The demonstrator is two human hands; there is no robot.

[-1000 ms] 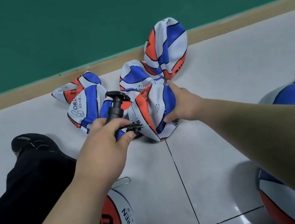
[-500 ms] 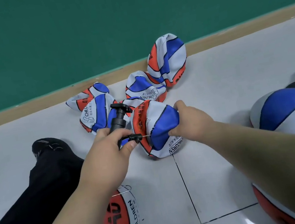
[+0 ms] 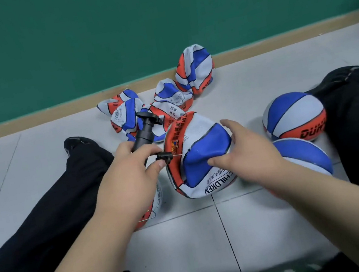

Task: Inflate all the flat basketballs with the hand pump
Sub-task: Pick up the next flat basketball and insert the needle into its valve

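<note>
Centre frame: crumpled red-white-blue flat basketball, printed "CHILDREN". Left hand gripping black hand pump; right hand spread wide, thumb on ball.

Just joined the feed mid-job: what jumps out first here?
Centre floor, the left hand grips the black hand pump, its needle at a half-collapsed basketball that the right hand rests on. Behind, by the green wall, lies a heap of flat balls; two round balls sit on the right.
</note>
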